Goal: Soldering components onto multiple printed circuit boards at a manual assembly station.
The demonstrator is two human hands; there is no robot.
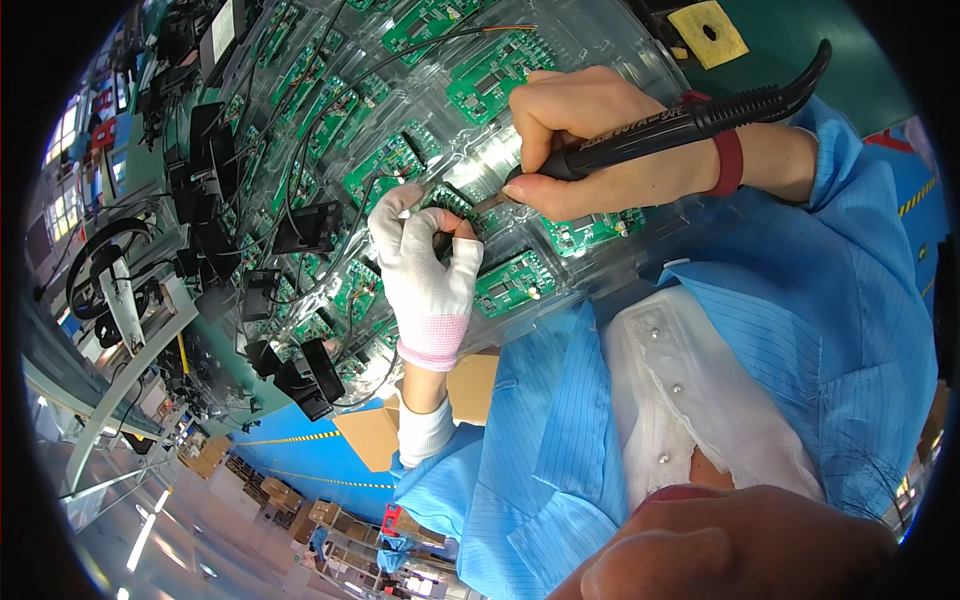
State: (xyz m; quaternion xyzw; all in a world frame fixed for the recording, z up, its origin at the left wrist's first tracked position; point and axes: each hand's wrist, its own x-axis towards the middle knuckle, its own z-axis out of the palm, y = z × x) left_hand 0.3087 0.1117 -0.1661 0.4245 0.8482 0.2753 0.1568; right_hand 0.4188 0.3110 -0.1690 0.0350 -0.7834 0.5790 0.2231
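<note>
My right hand [585, 150] is closed around the black handle of a soldering iron [690, 125], held like a pen. The iron's metal tip reaches a small green circuit board [455, 200]; whether it touches a joint is too small to tell. My left hand [430, 275], in a white glove with a pink cuff and some bare fingertips, grips that board at its near left side. Part of the board is hidden under the fingers. Beneath both hands lies a clear plastic tray [490, 160] with several green circuit boards, among them one [515, 283] right of my left hand.
Black modules [308, 228] with thin dark cables lie across boards on the left. A yellow sponge [708, 35] with a hole sits at the far right on the green tabletop [800, 40]. The iron's thick black cord [815, 75] bends up at the right. A cardboard box [370, 435] stands below the table.
</note>
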